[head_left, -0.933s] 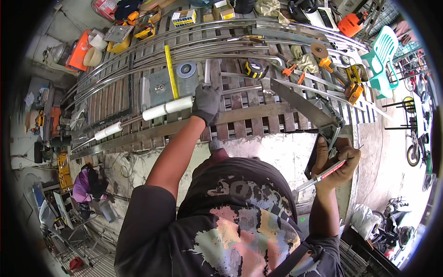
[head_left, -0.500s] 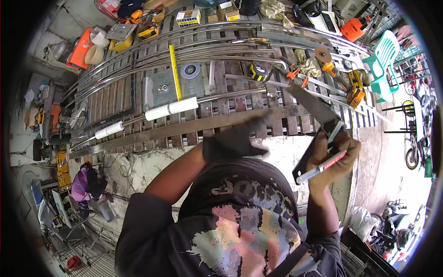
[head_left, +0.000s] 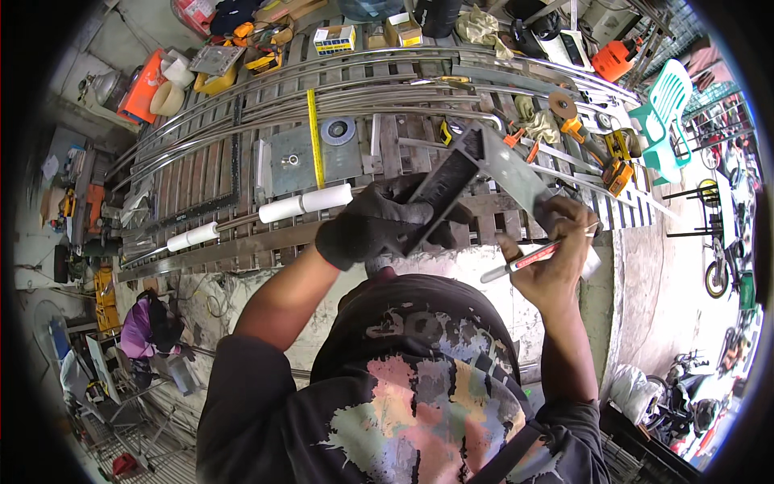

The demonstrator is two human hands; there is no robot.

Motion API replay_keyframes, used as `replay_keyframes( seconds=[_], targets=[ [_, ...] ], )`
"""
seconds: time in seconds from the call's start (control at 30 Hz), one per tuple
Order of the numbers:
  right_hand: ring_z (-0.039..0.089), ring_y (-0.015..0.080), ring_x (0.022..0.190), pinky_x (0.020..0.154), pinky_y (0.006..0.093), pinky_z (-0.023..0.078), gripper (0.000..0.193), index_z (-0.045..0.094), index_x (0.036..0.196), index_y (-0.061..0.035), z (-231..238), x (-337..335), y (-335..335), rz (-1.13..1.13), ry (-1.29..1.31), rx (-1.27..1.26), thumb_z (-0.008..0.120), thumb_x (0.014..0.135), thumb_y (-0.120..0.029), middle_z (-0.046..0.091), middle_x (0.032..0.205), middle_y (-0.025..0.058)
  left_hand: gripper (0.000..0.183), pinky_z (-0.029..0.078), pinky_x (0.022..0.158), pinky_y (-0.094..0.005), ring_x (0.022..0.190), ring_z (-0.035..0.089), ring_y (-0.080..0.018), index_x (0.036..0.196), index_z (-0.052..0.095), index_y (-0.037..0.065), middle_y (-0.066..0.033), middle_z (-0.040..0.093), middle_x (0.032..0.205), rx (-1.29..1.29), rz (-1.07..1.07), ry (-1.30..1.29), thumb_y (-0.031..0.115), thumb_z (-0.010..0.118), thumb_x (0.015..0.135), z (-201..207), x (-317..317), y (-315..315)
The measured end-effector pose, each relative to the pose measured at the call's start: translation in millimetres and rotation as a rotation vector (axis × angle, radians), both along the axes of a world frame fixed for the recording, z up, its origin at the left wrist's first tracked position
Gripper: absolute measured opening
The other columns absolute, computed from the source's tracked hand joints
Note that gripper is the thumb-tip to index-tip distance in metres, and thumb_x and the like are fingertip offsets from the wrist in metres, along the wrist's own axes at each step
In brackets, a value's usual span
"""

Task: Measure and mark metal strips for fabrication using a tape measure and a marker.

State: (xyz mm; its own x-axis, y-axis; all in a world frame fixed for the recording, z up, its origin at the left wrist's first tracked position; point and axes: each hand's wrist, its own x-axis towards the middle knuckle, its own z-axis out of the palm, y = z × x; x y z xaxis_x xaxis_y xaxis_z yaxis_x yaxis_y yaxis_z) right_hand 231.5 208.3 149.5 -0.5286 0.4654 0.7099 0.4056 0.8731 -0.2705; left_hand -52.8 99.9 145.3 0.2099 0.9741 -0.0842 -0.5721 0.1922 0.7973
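A try square point(head_left: 446, 184) with a black stock and a metal blade is held up over the near edge of the slatted workbench point(head_left: 484, 219). My left hand point(head_left: 363, 224), in a dark glove, grips its stock. My bare right hand point(head_left: 560, 266) has its fingers at the end of the blade and also carries a white and red marker point(head_left: 528, 260), its grey end pointing left. Below the square a long flat metal bar point(head_left: 230, 250) runs along the bench edge. Behind it lies a rod with white sleeves point(head_left: 306, 203).
A yellow measuring strip point(head_left: 314, 141) and a grinding disc point(head_left: 337, 131) rest on a metal plate. Long metal tubes point(head_left: 363, 101) cross the bench. An angle grinder point(head_left: 592, 145) lies at the right, near a green chair point(head_left: 669, 121). Another person point(head_left: 149, 331) is at the lower left.
My left hand has moved to the square and taken hold of its stock. The square has turned, its stock now at the left, while my right hand has shifted to the blade's end.
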Motion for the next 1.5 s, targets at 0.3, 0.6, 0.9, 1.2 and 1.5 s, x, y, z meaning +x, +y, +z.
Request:
replay_keyframes(
  seconds=[0.3, 0.6, 0.9, 1.2, 1.5],
  targets=[
    [0.073, 0.0491, 0.093, 0.077, 0.0593, 0.057, 0.042, 0.054, 0.119, -0.0047, -100.0, 48.2, -9.3, -0.217, -0.359, -0.59, 0.082, 0.089, -0.004, 0.07, 0.107, 0.027, 0.057, 0.064, 0.097, -0.0388, 0.104, 0.082, -0.024, 0.158, 0.058, -0.004, -0.0201, 0.08, 0.132, -0.159, -0.111, 0.309, 0.023, 0.07, 0.109, -105.1, -42.8, 20.7],
    [0.073, 0.0416, 0.079, 0.073, 0.0489, 0.058, 0.042, 0.053, 0.107, -0.0017, -226.9, 18.3, -66.2, -0.32, -0.155, -0.953, 0.091, 0.091, -0.01, 0.072, 0.092, 0.0222, 0.053, 0.056, 0.1, -0.0523, 0.114, 0.072, -0.039, 0.152, 0.072, 0.012, -0.0156, 0.077, 0.131, 0.309, 0.289, 1.778, 0.03, 0.072, 0.102, -193.0, -1.1, 52.1],
    [0.068, 0.0495, 0.09, 0.081, 0.0555, 0.056, 0.06, 0.046, 0.119, 0.0004, -268.0, 10.5, -98.3, -0.084, -0.195, -1.13, 0.096, 0.091, -0.017, 0.067, 0.098, 0.0258, 0.047, 0.054, 0.092, -0.0542, 0.106, 0.073, -0.0362, 0.142, 0.077, 0.019, -0.0111, 0.078, 0.121, 0.377, 0.502, 1.934, 0.04, 0.075, 0.1, -241.9, 31.4, 65.3],
    [0.069, 0.0529, 0.092, 0.078, 0.0592, 0.056, 0.053, 0.05, 0.118, -0.0016, -256.9, 9.3, -67.9, 0.037, -0.402, -1.091, 0.091, 0.095, -0.027, 0.067, 0.093, 0.0261, 0.06, 0.059, 0.089, -0.0535, 0.102, 0.075, -0.0363, 0.149, 0.073, 0.022, -0.0096, 0.078, 0.119, 0.295, 0.464, 1.927, 0.052, 0.078, 0.098, -259.8, 13.1, 58.6],
    [0.045, 0.0463, 0.16, 0.126, 0.0627, 0.027, 0.059, 0.057, 0.125, -0.0019, -239.9, 8.4, -14.2, 0.04, -0.449, -0.569, 0.095, 0.09, -0.032, 0.054, 0.17, 0.0237, 0.056, 0.06, 0.094, -0.0501, 0.107, 0.075, -0.0375, 0.147, 0.076, 0.014, -0.0104, 0.079, 0.121, 0.281, 0.421, 1.909, 0.041, 0.08, 0.099, -254.6, -6.7, 56.0]
  ],
)
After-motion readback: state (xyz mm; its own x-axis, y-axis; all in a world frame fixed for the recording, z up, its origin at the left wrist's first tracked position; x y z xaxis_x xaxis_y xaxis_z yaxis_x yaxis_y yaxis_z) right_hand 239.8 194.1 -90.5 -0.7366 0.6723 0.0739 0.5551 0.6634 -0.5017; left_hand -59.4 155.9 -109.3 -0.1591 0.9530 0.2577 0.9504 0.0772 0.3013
